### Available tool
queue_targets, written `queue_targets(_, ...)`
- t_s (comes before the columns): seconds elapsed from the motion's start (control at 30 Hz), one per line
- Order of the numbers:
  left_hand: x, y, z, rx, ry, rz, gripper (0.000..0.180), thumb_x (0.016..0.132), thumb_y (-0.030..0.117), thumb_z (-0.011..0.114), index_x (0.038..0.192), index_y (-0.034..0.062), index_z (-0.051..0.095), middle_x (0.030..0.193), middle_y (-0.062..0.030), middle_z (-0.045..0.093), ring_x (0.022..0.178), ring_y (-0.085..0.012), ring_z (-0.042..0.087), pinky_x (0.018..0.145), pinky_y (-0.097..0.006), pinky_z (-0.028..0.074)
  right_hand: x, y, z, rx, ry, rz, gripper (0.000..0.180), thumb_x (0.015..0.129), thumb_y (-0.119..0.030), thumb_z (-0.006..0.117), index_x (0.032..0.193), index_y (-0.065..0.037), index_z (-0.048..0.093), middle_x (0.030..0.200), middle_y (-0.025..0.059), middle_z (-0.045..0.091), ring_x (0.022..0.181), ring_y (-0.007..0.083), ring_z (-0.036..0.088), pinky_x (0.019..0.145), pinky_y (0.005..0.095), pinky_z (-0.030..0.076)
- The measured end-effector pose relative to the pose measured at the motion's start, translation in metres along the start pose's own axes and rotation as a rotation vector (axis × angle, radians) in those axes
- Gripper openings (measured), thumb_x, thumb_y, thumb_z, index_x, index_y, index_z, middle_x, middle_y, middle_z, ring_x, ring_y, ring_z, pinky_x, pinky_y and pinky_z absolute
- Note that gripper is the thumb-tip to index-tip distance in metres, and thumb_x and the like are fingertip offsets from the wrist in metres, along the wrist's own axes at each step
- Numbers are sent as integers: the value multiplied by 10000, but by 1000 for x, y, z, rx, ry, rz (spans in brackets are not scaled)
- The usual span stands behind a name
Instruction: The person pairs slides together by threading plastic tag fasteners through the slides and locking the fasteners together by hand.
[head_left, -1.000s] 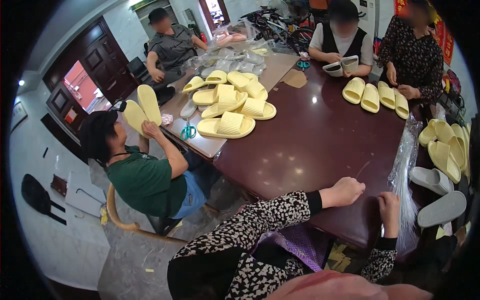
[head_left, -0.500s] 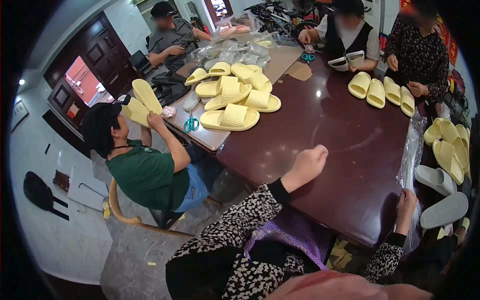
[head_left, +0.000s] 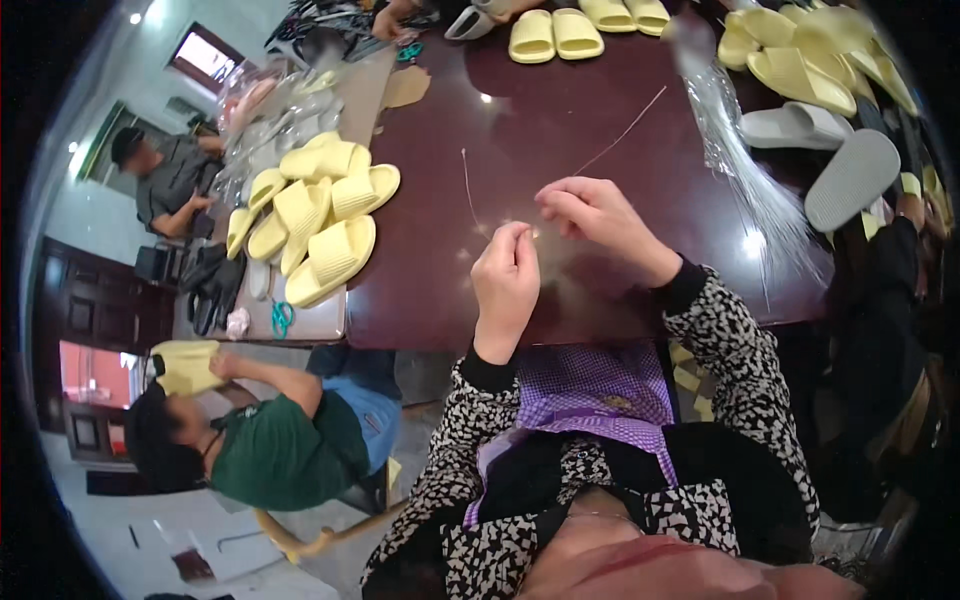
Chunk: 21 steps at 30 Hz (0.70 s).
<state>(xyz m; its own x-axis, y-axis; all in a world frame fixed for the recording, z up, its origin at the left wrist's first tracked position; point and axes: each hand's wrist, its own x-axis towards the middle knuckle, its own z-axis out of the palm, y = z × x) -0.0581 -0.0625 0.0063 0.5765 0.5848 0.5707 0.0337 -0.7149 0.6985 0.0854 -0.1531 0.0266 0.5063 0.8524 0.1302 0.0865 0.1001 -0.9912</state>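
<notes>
My left hand (head_left: 507, 280) is closed in a pinch above the near part of the dark table (head_left: 420, 285). One thin pale strand (head_left: 467, 180) runs up from beside its fingertips. Just to the right and slightly farther away, my right hand (head_left: 603, 218) is pinched too, its fingertips close to the left ones. From its fingers a similar thin strand (head_left: 632, 125) slants off to the far right. Whether these are two strands or two ends of one, I cannot tell. Right of my hands lies a bundle of long, shiny thin strands (head_left: 750, 195), fanned toward the table's near edge.
Yellow slippers (head_left: 330, 262) are heaped at the left, near teal scissors (head_left: 283, 319). More yellow slippers (head_left: 556, 36) stand at the far edge. Grey slippers (head_left: 853, 180) lie right of the bundle. A co-worker in green (head_left: 290, 450) sits at the left, holding yellow slippers (head_left: 187, 367).
My right hand has left the strand bundle and come over beside my left hand, with thin strands now showing at both. The view has tilted down and turned.
</notes>
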Motion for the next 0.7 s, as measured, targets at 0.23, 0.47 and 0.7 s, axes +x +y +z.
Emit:
queue_targets(0.23, -13, -12, 0, 17, 4, 4, 84, 889, 53, 580, 924, -17, 610, 665, -79, 587, 584, -84, 549, 536, -244, 444, 17, 18, 20, 570, -64, 162, 214, 947, -182, 528, 920, -4, 643, 741, 34, 624, 558, 68, 530, 495, 211, 438)
queue_targets(0.47, -30, -26, -10, -6, -66, 22, 66, 875, 17, 575, 918, -23, 605, 762, -112, 621, 645, -153, 596, 590, -265, 472, 16, 52, 16, 750, -98, 281, 184, 962, -156, 493, 947, -6, 599, 633, -13, 524, 494, 61, 451, 459, 222, 408)
queue_targets(0.7, -32, -52, -42, 210, -79, 96, 126, 841, -12, 584, 965, -32, 602, 983, -156, 623, 731, -250, 606, 663, -279, 487, 19, 64, 7, 669, -28, 321, 177, 960, -159, 496, 920, -15, 590, 609, -21, 497, 465, 56, 403, 442, 217, 387)
